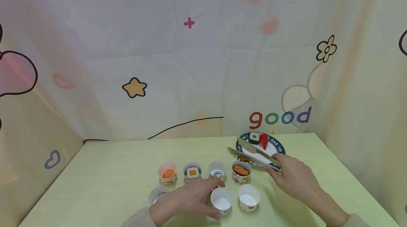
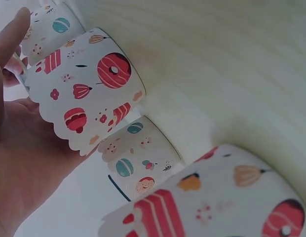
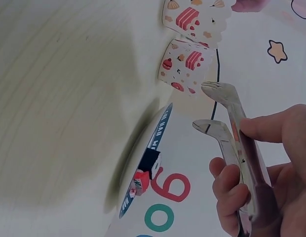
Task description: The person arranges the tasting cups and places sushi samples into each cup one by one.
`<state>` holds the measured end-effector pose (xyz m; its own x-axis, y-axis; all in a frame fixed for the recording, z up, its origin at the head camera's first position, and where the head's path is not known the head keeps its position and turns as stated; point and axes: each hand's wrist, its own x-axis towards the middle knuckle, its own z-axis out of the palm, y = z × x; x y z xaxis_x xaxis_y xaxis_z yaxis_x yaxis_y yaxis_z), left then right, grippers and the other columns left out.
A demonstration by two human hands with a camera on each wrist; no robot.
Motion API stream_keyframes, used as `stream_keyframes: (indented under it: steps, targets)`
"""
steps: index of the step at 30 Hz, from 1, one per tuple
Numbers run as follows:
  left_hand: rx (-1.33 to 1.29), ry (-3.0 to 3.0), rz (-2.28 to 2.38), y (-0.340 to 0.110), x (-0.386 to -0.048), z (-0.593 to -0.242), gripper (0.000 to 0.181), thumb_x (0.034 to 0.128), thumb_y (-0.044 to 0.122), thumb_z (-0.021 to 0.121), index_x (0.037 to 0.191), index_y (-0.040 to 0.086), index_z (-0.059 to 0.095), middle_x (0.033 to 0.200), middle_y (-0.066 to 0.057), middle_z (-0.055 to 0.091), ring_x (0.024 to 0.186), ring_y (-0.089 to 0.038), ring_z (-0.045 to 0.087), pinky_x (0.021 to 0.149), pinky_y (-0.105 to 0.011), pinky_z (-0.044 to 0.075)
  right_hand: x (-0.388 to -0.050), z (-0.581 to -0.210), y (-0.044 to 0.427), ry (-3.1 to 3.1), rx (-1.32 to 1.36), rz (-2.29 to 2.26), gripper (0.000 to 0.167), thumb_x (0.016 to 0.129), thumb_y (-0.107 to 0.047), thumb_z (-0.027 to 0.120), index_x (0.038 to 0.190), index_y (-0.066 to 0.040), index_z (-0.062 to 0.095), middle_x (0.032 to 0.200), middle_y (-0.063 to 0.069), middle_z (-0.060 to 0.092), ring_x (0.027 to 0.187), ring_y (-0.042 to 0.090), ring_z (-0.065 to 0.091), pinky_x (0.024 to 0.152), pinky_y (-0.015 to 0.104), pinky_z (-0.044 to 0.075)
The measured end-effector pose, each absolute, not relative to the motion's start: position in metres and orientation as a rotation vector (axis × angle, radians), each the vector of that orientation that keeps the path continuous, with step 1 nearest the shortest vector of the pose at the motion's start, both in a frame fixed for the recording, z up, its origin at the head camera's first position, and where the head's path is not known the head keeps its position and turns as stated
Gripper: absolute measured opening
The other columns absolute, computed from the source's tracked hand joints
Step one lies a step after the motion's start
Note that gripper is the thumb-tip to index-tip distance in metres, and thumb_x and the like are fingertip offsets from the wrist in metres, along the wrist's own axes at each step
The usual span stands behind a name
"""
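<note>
My left hand (image 1: 197, 197) grips an empty white paper cup (image 1: 221, 200), its thumb on the near side and fingers on the far side. Beside my palm, the left wrist view shows another patterned cup (image 2: 86, 91). My right hand (image 1: 294, 175) holds metal tongs (image 1: 259, 153) over the plate (image 1: 279, 149), tips apart with nothing visible between them. On the plate lie a sushi roll (image 1: 254, 138) and a red sushi piece (image 1: 264, 141); a brownish piece (image 1: 244, 159) is partly hidden behind the tongs.
The far row holds cups with an orange piece (image 1: 168, 173), a white-and-orange square piece (image 1: 192, 173), something small (image 1: 218, 174), and an orange-topped sushi (image 1: 240, 170). A white cup (image 1: 249, 197) stands right of my left hand. Another cup (image 1: 158, 195) sits partly behind my left wrist.
</note>
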<state>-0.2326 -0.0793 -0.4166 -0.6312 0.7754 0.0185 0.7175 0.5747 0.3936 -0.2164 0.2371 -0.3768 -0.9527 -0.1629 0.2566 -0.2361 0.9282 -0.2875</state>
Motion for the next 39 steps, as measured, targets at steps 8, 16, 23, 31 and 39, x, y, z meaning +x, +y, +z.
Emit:
stream_keyframes:
  steps: [8,16,23,31,39]
  targets:
    - [1.259,2.644,0.527,-0.078,-0.234,-0.417,0.071,0.0818,0.049,0.086,0.137,0.018,0.054,0.113,0.01,0.066,0.097,-0.002,0.059,0.084,-0.024,0.049,-0.221,-0.381,0.243,-2.831,0.293,0.471,0.027,0.092,-0.028,0.077,0.1,-0.005,0.066,0.072,-0.003,0.053,0.062,0.017,0.048,0.049,0.034,0.035]
    - [1.222,2.647,0.536,-0.076,-0.232,-0.416,0.069,0.0802,0.047,0.088,0.135,0.02,0.055,0.104,0.01,0.067,0.087,-0.001,0.057,0.078,-0.022,0.049,-0.23,-0.382,0.251,-2.837,0.262,0.465,0.038,0.094,-0.027,0.076,0.113,0.004,0.067,0.078,0.0,0.058,0.066,0.02,0.05,0.051,0.035,0.037]
    - [1.228,2.634,0.557,-0.075,-0.233,-0.416,0.066,0.0807,0.046,0.088,0.133,0.019,0.056,0.109,0.008,0.068,0.091,-0.001,0.058,0.08,-0.021,0.049,-0.236,-0.384,0.258,-2.83,0.239,0.476,0.038,0.093,-0.025,0.076,0.113,0.005,0.066,0.081,0.002,0.061,0.067,0.02,0.052,0.051,0.036,0.038]
    - [1.23,2.622,0.57,-0.076,-0.234,-0.417,0.065,0.0814,0.046,0.087,0.132,0.019,0.056,0.106,0.009,0.067,0.088,0.0,0.057,0.08,-0.021,0.049,-0.243,-0.386,0.265,-2.835,0.197,0.467,0.044,0.092,-0.025,0.077,0.116,0.009,0.064,0.085,0.007,0.065,0.069,0.021,0.055,0.052,0.037,0.042]
    - [1.225,2.633,0.563,-0.075,-0.233,-0.418,0.064,0.0809,0.046,0.087,0.131,0.021,0.056,0.106,0.009,0.067,0.089,0.0,0.057,0.08,-0.022,0.049,-0.25,-0.39,0.27,-2.847,0.135,0.506,0.048,0.093,-0.026,0.075,0.121,0.01,0.061,0.079,0.004,0.057,0.068,0.022,0.052,0.05,0.035,0.037]
